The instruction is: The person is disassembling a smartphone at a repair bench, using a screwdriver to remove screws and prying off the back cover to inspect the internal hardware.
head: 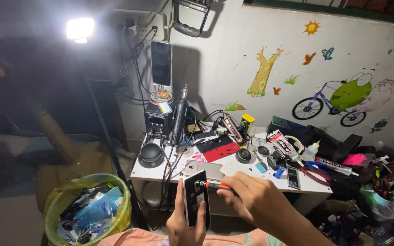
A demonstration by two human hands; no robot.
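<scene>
Phone (196, 197) stands upright, clamped in left hand (184, 222), back facing up so right hand (250, 197) can press its gripped screwdriver (211, 185) in.

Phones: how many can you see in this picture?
3. An opened phone upright in the left hand, where the right hand works a screwdriver; a dark phone standing above the black station; a pale phone flat on the table. Clutter may hide more.
</scene>
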